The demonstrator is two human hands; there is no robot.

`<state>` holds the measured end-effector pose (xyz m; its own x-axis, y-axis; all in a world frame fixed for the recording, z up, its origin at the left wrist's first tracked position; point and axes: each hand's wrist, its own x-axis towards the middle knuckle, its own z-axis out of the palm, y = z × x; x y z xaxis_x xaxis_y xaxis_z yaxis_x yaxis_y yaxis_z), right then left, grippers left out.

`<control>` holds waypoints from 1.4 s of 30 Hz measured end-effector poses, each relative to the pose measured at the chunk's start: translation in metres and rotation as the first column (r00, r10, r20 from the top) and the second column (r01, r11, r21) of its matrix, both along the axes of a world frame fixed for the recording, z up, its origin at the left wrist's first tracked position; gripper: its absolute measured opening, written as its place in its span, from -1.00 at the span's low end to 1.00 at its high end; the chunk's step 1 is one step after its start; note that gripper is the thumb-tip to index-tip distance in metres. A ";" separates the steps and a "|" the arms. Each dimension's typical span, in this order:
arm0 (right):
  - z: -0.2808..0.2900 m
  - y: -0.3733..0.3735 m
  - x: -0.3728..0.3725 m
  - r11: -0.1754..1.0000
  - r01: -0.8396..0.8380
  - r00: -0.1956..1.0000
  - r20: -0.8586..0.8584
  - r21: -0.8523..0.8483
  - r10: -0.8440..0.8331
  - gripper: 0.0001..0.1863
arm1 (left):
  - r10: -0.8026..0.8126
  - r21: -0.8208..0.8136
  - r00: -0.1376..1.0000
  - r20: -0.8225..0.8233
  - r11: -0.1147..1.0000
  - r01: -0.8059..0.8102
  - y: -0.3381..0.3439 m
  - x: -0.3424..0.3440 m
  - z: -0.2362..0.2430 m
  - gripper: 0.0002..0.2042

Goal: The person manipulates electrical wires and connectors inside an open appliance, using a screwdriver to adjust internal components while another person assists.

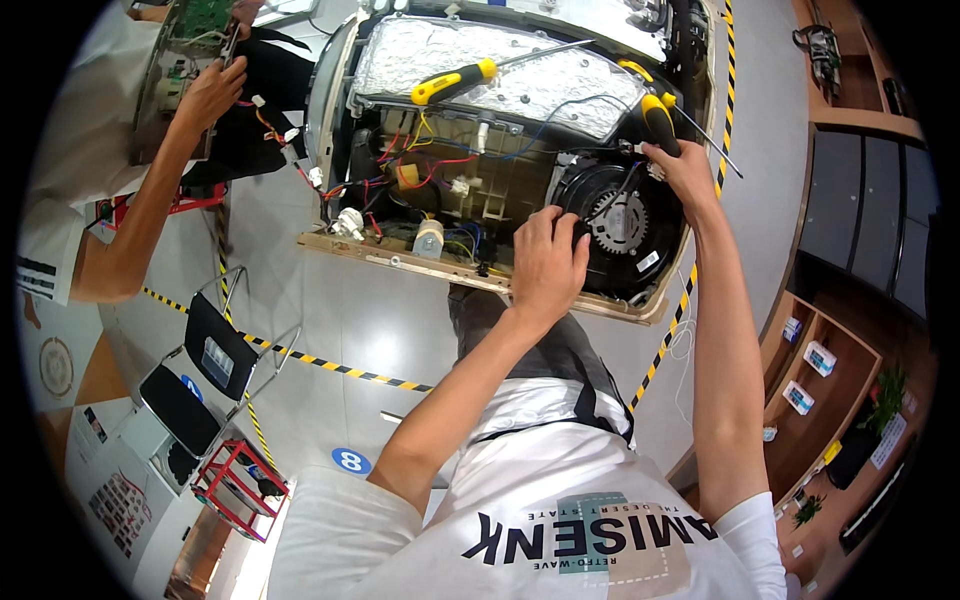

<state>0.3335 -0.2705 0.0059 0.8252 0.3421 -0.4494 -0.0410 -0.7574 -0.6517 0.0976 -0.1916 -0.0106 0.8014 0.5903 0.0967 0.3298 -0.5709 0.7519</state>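
Note:
My left hand point(548, 262) has its bent fingers over the left rim of a round black fan housing point(650, 240) with a grey toothed centre point(617, 220), inside an opened appliance point(410, 258). My right hand point(685, 178) pinches at the housing's upper right, beside small white parts and wires; what it holds is unclear. Just above it lies a yellow-and-black screwdriver point(658, 122). Another screwdriver point(450, 84) rests on the foil-covered panel point(395, 55). Coloured wires point(430, 170) and a small cylinder point(428, 238) are in the bay left of the fan.
At left, another person's hand point(205, 95) holds a panel with a circuit board point(195, 30). Below are a black chair point(215, 355) and a red metal frame point(235, 480). Striped tape point(350, 368) marks the floor; wooden shelving point(830, 390) stands at right.

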 end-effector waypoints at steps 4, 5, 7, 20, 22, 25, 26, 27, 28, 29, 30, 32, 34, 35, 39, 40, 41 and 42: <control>0.002 0.001 -0.010 0.998 0.053 0.999 -0.006 -0.024 -0.054 -0.66 | 0.009 0.008 1.000 0.023 1.000 -0.009 0.000 0.000 0.000 -0.72; 0.001 0.002 -0.012 0.997 0.060 0.997 0.041 -0.037 -0.059 -0.64 | 0.011 0.009 1.000 0.026 1.000 -0.011 0.000 0.000 0.000 -0.72; -0.012 -0.001 -0.017 0.994 0.083 0.988 0.127 0.071 -0.092 -0.63 | 0.010 0.010 0.999 0.031 1.000 -0.010 0.000 0.001 0.002 -0.72; -0.007 0.006 -0.026 0.997 0.075 0.976 0.205 0.020 -0.078 -0.61 | 0.003 0.009 1.000 0.031 1.000 -0.003 0.000 -0.001 0.002 -0.72; -0.015 0.000 -0.020 0.994 0.097 0.985 0.140 0.045 -0.102 -0.64 | 0.002 0.008 1.000 0.030 1.000 -0.002 0.000 0.000 0.001 -0.73; -0.019 -0.001 -0.015 0.984 0.148 0.988 0.022 0.097 -0.151 -0.71 | 0.006 0.012 0.999 0.032 1.000 -0.006 0.000 0.000 0.001 -0.73; -0.019 0.000 -0.015 0.979 0.169 0.986 -0.021 0.116 -0.168 -0.74 | 0.007 0.013 1.000 0.025 1.000 -0.007 0.000 0.000 0.001 -0.73; -0.019 0.000 -0.014 0.975 0.176 0.984 -0.036 0.136 -0.172 -0.76 | 0.008 0.012 1.000 0.018 1.000 -0.008 0.000 -0.001 0.001 -0.73; -0.019 0.000 -0.014 0.971 0.182 0.983 -0.052 0.156 -0.176 -0.78 | 0.009 0.012 1.000 0.011 1.000 -0.009 0.000 -0.001 0.001 -0.74; -0.019 0.000 -0.014 0.966 0.190 0.981 -0.068 0.176 -0.180 -0.80 | 0.008 0.011 1.000 0.009 1.000 -0.008 -0.001 -0.001 0.001 -0.73; -0.019 0.000 -0.014 0.960 0.193 0.980 -0.080 0.202 -0.180 -0.81 | 0.007 0.010 1.000 0.008 1.000 -0.007 -0.001 0.000 0.000 -0.73; -0.019 0.001 -0.015 0.946 0.201 0.978 -0.102 0.254 -0.181 -0.83 | 0.005 0.009 1.000 0.006 1.000 -0.005 -0.001 0.000 0.000 -0.73; -0.019 0.003 -0.015 0.942 0.216 0.974 -0.121 0.256 -0.190 -0.84 | 0.015 0.008 1.000 0.007 1.000 -0.015 -0.001 0.000 -0.001 -0.74; -0.018 0.002 -0.016 0.945 0.209 0.975 -0.125 0.251 -0.182 -0.84 | 0.014 0.004 1.000 0.003 1.000 -0.014 -0.001 -0.001 -0.001 -0.74; -0.012 0.005 -0.017 0.945 0.219 0.971 -0.146 0.242 -0.187 -0.82 | 0.009 0.010 1.000 -0.007 1.000 -0.009 -0.001 -0.001 -0.002 -0.74; -0.010 0.006 -0.018 0.945 0.226 0.969 -0.153 0.238 -0.193 -0.82 | 0.007 0.011 1.000 -0.012 1.000 -0.007 -0.001 -0.001 -0.002 -0.74; -0.012 0.005 -0.017 0.941 0.236 0.967 -0.156 0.243 -0.202 -0.82 | 0.004 0.008 1.000 -0.015 1.000 -0.004 -0.001 -0.001 -0.002 -0.74; -0.015 0.006 -0.016 0.936 0.246 0.964 -0.161 0.250 -0.211 -0.82 | 0.000 0.007 1.000 -0.018 1.000 0.000 0.000 -0.002 -0.002 -0.74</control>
